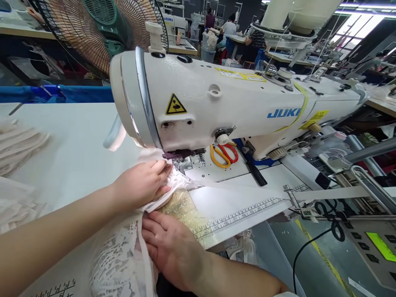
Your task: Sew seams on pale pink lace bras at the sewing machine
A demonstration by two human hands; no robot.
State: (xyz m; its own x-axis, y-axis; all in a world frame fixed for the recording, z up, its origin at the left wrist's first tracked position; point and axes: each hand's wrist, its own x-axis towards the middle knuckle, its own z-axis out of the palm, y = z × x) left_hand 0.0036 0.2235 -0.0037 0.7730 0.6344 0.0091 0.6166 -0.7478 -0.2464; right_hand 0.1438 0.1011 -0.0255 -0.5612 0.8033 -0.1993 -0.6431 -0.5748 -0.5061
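A white lace bra (116, 260) with a rounded, patterned cup drapes over the front edge of the sewing table. Its narrow upper part runs up to the presser foot (183, 164) of the sewing machine (198, 95). Close beside the foot, my left hand (140, 183) is closed on the lace, fingers bent and pressing it down. Lower down, my right hand (175, 249) grips the edge of the bra, its fingertips partly hidden by the fabric. A white elastic band (247, 190) stretches from the foot area to a metal guide on the right. The needle is hidden.
Yellow and red-handled scissors (223, 156) and a black-handled tool (256, 175) lie under the machine arm. A printed ruler (235, 220) follows the table's front edge. Stacked white pieces (18, 144) lie left. A large fan (83, 33) stands behind; people work farther back.
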